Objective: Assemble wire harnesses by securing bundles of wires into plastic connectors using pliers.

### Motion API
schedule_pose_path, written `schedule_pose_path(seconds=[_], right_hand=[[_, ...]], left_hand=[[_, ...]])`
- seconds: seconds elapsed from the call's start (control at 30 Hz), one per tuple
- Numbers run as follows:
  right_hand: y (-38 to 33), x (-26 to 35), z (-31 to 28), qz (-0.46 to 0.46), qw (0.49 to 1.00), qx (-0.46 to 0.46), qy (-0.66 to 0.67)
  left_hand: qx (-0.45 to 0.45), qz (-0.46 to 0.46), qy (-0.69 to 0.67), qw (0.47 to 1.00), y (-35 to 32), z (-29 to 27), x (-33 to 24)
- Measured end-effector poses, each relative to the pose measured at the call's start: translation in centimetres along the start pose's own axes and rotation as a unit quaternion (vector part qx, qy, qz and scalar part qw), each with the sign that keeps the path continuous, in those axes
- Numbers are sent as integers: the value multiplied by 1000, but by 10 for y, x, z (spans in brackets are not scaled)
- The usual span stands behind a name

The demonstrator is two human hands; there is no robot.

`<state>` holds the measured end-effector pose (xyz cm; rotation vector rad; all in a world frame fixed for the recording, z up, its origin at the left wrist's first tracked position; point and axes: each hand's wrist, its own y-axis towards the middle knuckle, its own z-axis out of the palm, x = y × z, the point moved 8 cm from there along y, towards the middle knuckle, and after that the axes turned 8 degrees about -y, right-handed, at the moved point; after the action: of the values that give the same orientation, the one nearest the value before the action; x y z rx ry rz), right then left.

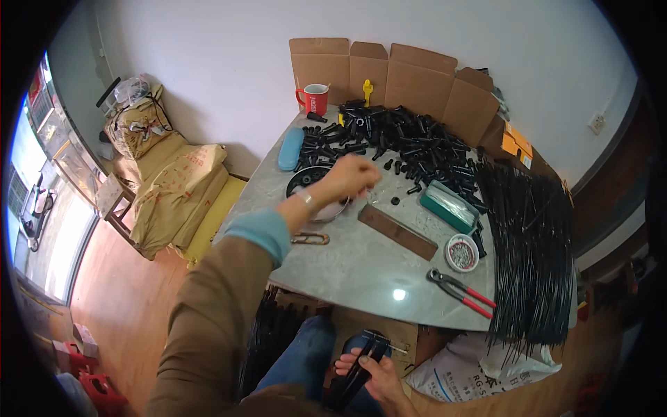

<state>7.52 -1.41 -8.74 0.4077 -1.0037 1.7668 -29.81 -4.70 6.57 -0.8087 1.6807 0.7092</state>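
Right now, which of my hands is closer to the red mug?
Left. Your left hand reaches out over the table below the red mug; your right hand is down at your lap, holding a black bundle.

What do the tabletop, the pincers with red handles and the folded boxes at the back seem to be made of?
Tabletop: probably polished stone or a stone-look laminate, pale grey and veined, with a bright glare spot on it.
Pincers: dark metal jaws, by their dull grey look; the red handles look plastic-coated.
Boxes: plain brown cardboard, matt, with creased flaps standing against the wall.
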Motion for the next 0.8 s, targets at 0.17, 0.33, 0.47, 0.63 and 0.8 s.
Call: schedule_pose_path(seconds=[0.17, 0.33, 0.47, 0.63, 0.8], right_hand=[[9, 8, -28, 32, 996, -88, 7], [17, 13, -41, 26, 995, -73, 55], [20, 13, -47, 28, 997, -46, 62], [14, 16, -52, 9, 998, -18, 57], [7, 19, -53, 17, 998, -31, 42]], left_hand=[[-201, 85, 267, 939, 136, -23, 32], [-184, 38, 476, 859, 175, -2, 38], [-114, -43, 410, 904, 179, 3, 26], [-117, -34, 331, 936, 167, 3, 35], [-17, -62, 420, 905, 155, 31, 43]])
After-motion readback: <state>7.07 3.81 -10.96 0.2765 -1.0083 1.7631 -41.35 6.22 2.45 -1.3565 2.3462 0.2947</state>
